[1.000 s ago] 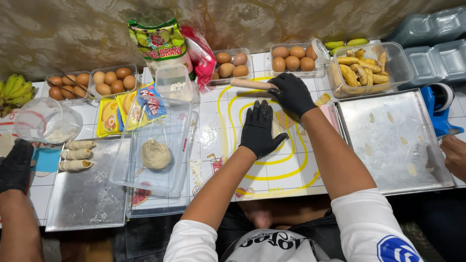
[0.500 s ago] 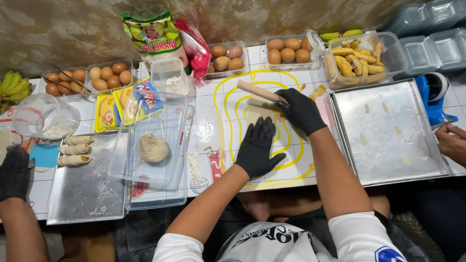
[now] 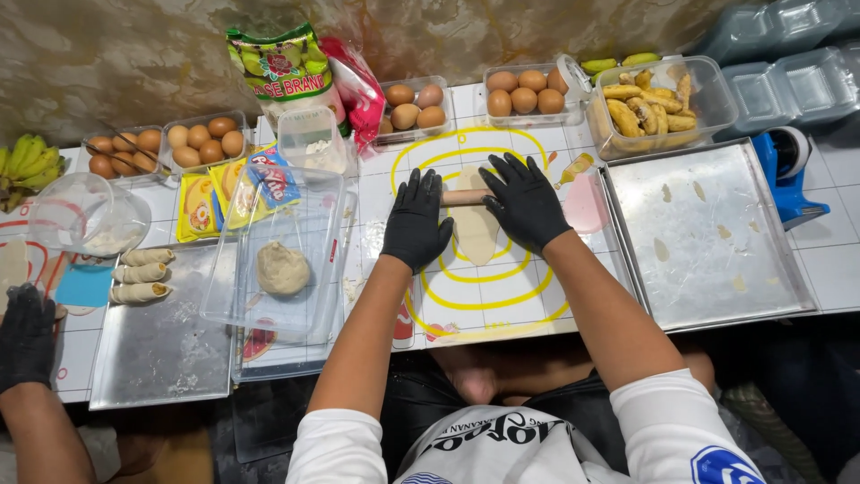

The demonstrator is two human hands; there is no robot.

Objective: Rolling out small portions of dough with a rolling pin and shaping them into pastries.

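Dough [image 3: 475, 229] is lying in a long pale strip on the tiled counter [image 3: 842, 269], over yellow painted loops, and both black-gloved hands are pressing a wooden rolling pin [image 3: 464, 197] across its upper end. The left hand [image 3: 417, 220] is lying flat with fingers spread over one end of the pin, the right hand [image 3: 524, 202] spread over the other, so only the short middle stretch of wood is showing between them. Just to the right, a steel tray [image 3: 708, 237] is sitting with a few scraps stuck to it; beyond it a blue tape dispenser [image 3: 788, 175] is standing. Behind the dough, clear tubs of eggs [image 3: 524, 94] and a tub of fried bananas [image 3: 658, 103] are lining the wall. To the left, a clear bin [image 3: 278, 260] is holding a dough ball [image 3: 283, 268], partly covering yellow packets [image 3: 210, 202]. Farther left, three rolls [image 3: 141, 273] are resting on a second tray [image 3: 166, 345]. Another person's gloved hand [image 3: 25, 336] is reaching in at the left edge, the arm cut off by the frame; what it is touching is hard to make out.
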